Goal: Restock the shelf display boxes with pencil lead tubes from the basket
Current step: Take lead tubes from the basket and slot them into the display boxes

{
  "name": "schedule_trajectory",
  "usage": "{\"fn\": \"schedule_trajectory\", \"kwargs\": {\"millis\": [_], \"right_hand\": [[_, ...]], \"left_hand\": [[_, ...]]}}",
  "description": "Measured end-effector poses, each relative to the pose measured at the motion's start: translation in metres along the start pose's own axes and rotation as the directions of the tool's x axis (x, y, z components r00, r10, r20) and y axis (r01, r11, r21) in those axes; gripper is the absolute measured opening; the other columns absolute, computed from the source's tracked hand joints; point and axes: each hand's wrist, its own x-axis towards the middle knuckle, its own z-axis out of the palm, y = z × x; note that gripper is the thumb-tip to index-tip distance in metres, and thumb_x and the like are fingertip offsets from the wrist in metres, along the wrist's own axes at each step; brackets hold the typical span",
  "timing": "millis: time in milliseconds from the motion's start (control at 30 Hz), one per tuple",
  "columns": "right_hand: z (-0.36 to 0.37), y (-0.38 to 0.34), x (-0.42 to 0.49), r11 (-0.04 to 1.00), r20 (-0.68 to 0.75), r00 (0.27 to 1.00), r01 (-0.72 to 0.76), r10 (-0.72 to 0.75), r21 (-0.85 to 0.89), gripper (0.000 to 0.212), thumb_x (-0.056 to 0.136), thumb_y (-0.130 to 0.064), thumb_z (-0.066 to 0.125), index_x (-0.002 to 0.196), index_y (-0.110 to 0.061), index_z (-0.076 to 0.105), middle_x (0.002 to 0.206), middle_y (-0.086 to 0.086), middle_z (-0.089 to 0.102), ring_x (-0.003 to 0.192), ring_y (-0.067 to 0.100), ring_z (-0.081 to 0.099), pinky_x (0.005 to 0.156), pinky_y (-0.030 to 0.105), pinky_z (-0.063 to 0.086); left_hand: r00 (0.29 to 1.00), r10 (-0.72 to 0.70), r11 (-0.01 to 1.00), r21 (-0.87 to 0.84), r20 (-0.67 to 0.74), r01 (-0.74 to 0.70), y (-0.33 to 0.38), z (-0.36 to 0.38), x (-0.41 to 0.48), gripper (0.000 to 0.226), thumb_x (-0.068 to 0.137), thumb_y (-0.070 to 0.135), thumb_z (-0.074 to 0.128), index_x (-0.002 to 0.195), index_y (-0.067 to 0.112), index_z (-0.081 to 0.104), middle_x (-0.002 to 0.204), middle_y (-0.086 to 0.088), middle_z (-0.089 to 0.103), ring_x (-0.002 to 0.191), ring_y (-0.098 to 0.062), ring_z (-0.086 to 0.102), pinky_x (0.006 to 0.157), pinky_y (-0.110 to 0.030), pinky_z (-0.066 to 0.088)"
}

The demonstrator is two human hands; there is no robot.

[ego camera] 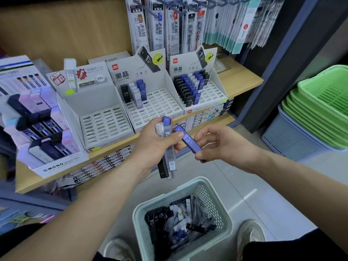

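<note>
Head view, brightly and evenly lit from overhead; I find the shadows soft and faint, with one pale streak of glare on the tiled floor (243, 200). The centre is sharp enough for me to read the print on the blue tube (188, 141), whereas the MONO box (47, 132) at the left edge is smeared (motion or lens softness, I cannot tell which). Wide-angle distortion bows the wooden shelf (243, 81) and tilts the dark pillar (282, 72) near the frame edges.
</note>
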Motion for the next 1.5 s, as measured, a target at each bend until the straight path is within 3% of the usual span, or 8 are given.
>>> {"fn": "schedule_trajectory", "kwargs": {"millis": [233, 467, 700, 900, 1000, 1233, 1333, 1500], "right_hand": [[0.017, -0.003, 0.007, 0.996, -0.043, 0.997, 0.054, -0.057, -0.064, 0.024, 0.089, -0.011, 0.073, 0.107, -0.009, 0.058, 0.08, 0.017, 0.067, 0.068, 0.019, 0.065, 0.063, 0.038, 0.058], [0.017, -0.004, 0.015, 0.987, -0.031, 0.994, 0.105, -0.109, -0.123, 0.053, 0.09, -0.001, 0.069, 0.131, -0.031, 0.052, 0.096, 0.016, 0.064, 0.072, 0.027, 0.07, 0.061, 0.038, 0.059], [0.011, -0.004, 0.026, 0.992, -0.186, 0.978, 0.081, -0.097, -0.093, 0.027, 0.094, -0.005, 0.065, 0.112, -0.019, 0.051, 0.09, 0.018, 0.068, 0.068, 0.03, 0.072, 0.063, 0.042, 0.062], [0.014, -0.011, 0.053, 0.976, -0.31, 0.933, 0.135, -0.183, -0.171, 0.013, 0.092, -0.011, 0.069, 0.093, -0.016, 0.058, 0.095, 0.01, 0.069, 0.079, 0.031, 0.072, 0.063, 0.036, 0.061], [0.017, -0.025, 0.078, 0.958, -0.343, 0.906, 0.18, -0.249, -0.221, 0.013, 0.09, -0.012, 0.072, 0.09, -0.017, 0.061, 0.095, 0.011, 0.068, 0.08, 0.028, 0.07, 0.067, 0.037, 0.062], [0.038, -0.058, 0.167, 0.876, -0.368, 0.819, 0.301, -0.44, -0.377, 0.018, 0.087, -0.009, 0.074, 0.085, -0.023, 0.062, 0.081, -0.001, 0.066, 0.074, 0.016, 0.064, 0.076, 0.033, 0.058], [0.047, -0.061, 0.193, 0.848, -0.344, 0.814, 0.306, -0.469, -0.433, 0.016, 0.088, -0.006, 0.073, 0.088, -0.018, 0.062, 0.082, -0.001, 0.064, 0.07, 0.009, 0.058, 0.073, 0.023, 0.05], [0.051, -0.058, 0.212, 0.822, -0.306, 0.837, 0.26, -0.454, -0.507, 0.015, 0.088, -0.005, 0.072, 0.087, -0.017, 0.063, 0.089, 0.004, 0.069, 0.077, 0.019, 0.063, 0.08, 0.032, 0.056]], "left_hand": [[1.0, 0.009, 1.0, 0.011, -0.009, -0.009, -0.001, 0.0, 0.001, 0.04, 0.085, -0.002, 0.074, 0.119, 0.01, 0.056, 0.072, -0.002, 0.07, 0.057, -0.019, 0.064, 0.055, -0.028, 0.054], [0.999, -0.014, 1.0, -0.002, -0.03, 0.013, -0.001, -0.009, 0.004, 0.041, 0.086, 0.0, 0.075, 0.121, 0.01, 0.056, 0.082, -0.002, 0.073, 0.059, -0.021, 0.065, 0.055, -0.027, 0.053], [0.998, -0.035, 0.999, 0.029, -0.048, 0.036, -0.003, -0.023, 0.009, 0.042, 0.086, 0.003, 0.076, 0.121, 0.013, 0.056, 0.086, -0.002, 0.075, 0.06, -0.022, 0.066, 0.072, -0.045, 0.06], [0.996, 0.012, 0.998, 0.068, -0.087, -0.006, 0.007, -0.037, 0.009, 0.037, 0.087, 0.001, 0.073, 0.117, 0.015, 0.057, 0.095, -0.014, 0.074, 0.06, -0.022, 0.065, 0.061, -0.034, 0.058], [0.991, 0.014, 0.998, 0.064, -0.133, -0.006, 0.007, -0.052, 0.011, 0.039, 0.087, 0.0, 0.074, 0.118, 0.016, 0.057, 0.084, -0.003, 0.075, 0.06, -0.02, 0.067, 0.058, -0.031, 0.057], [0.973, 0.052, 0.997, 0.06, -0.223, -0.04, 0.004, -0.088, 0.009, 0.039, 0.087, 0.002, 0.074, 0.12, 0.013, 0.057, 0.08, 0.002, 0.073, 0.06, -0.021, 0.066, 0.07, -0.039, 0.061], [0.966, 0.054, 0.998, 0.042, -0.253, -0.045, 0.006, -0.099, 0.008, 0.037, 0.087, 0.001, 0.073, 0.117, 0.013, 0.057, 0.077, 0.003, 0.073, 0.056, -0.02, 0.065, 0.064, -0.035, 0.06], [0.961, 0.057, 0.998, 0.02, -0.27, -0.053, 0.009, -0.109, 0.007, 0.027, 0.088, 0.0, 0.072, 0.103, 0.017, 0.058, 0.073, 0.006, 0.072, 0.055, -0.017, 0.066, 0.058, -0.03, 0.059]]}}
